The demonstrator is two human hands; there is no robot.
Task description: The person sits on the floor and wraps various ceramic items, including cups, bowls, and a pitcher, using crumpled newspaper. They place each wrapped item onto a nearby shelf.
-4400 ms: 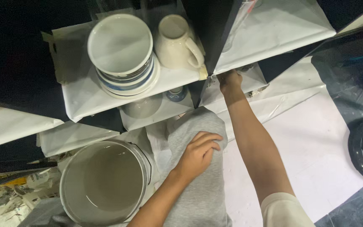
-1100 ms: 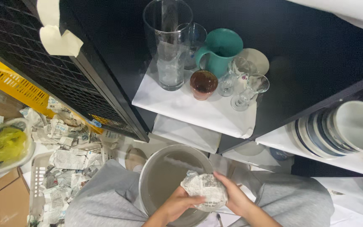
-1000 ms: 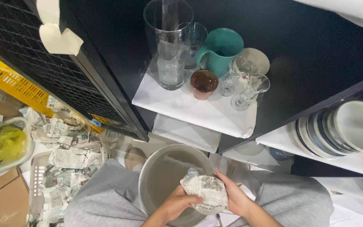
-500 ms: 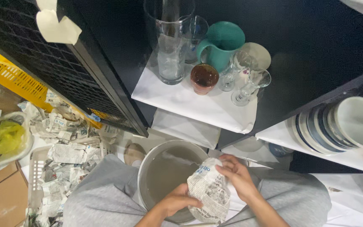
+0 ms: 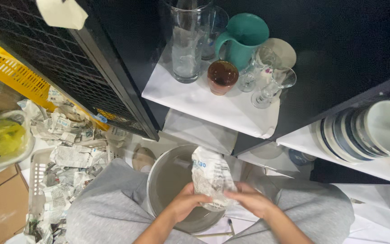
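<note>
Both hands hold a bundle wrapped in crumpled newspaper (image 5: 211, 176) over a large grey bowl (image 5: 170, 174) that rests between my knees in grey trousers. My left hand (image 5: 187, 201) grips the bundle from below on its left side. Fingers of my right hand (image 5: 250, 200) pinch its lower right edge. The paper stands tall and partly loose at the top. What is inside the wrapping is hidden.
A black shelf unit with white liners stands ahead. One shelf (image 5: 213, 104) carries a tall glass vase (image 5: 187, 45), a teal mug (image 5: 242, 38), a brown cup (image 5: 222, 77) and stemmed glasses (image 5: 267, 77). Stacked bowls (image 5: 366, 133) sit right. Crumpled newspaper (image 5: 68, 153), a yellow crate and cardboard lie left.
The view swung from the right shelf with bowls and a cup to the glassware shelf. Over the last second both hands turned and lifted the paper bundle, loosening its wrapping.
</note>
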